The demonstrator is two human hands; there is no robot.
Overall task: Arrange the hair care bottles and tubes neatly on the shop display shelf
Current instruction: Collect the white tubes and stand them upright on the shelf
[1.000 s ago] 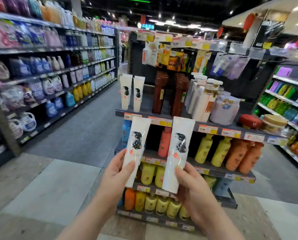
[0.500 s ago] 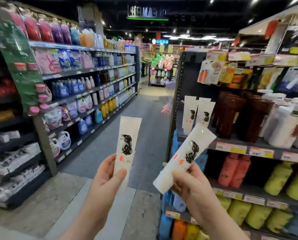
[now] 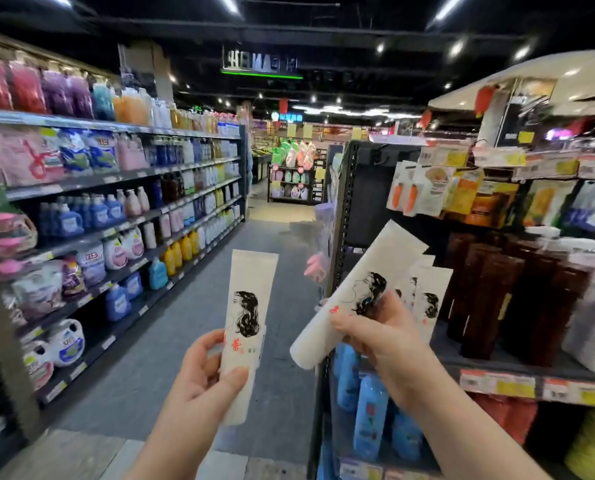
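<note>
Reach: both forearms (image 3: pixel 164 434) are stretching forward from the bottom edge, each hand lifting one white tube.
Left hand (image 3: pixel 206 372): it is gripping the left tube (image 3: pixel 249 296) near its lower end, the thumb pressing on the printed front and the fingers curling round behind.
Left tube: it is standing nearly upright with its flat sealed end up, hanging over the aisle floor (image 3: pixel 282 258), apart from the shelf (image 3: pixel 479 362).
Right hand (image 3: pixel 382 337): its back is facing the camera, and the fingers are wrapping round the middle of the right tube (image 3: pixel 355 289).
Right tube: it is leaning, its flat end pointing up and right toward the shelf and its round end pointing down and left. It is overlapping the shelf tubes (image 3: pixel 427 299); whether it is touching them cannot be told.
Shelf tubes: two matching tubes are standing upright at the left end of the shelf, just beside the brown bottles (image 3: pixel 490 289).
Tube surface: smooth matte white plastic is flattening toward the wide end and rounding toward the narrow one, carrying a black drawing of long wavy hair and red characters.
Brown bottles: tall, squared and glossy, they are standing in a tight group.
Shelf: dark metal boards are carrying a strip of price labels (image 3: pixel 497 382) along the front edge.
Blue bottles (image 3: pixel 370 410): rounded pale blue plastic ones are standing on the level below.
</note>
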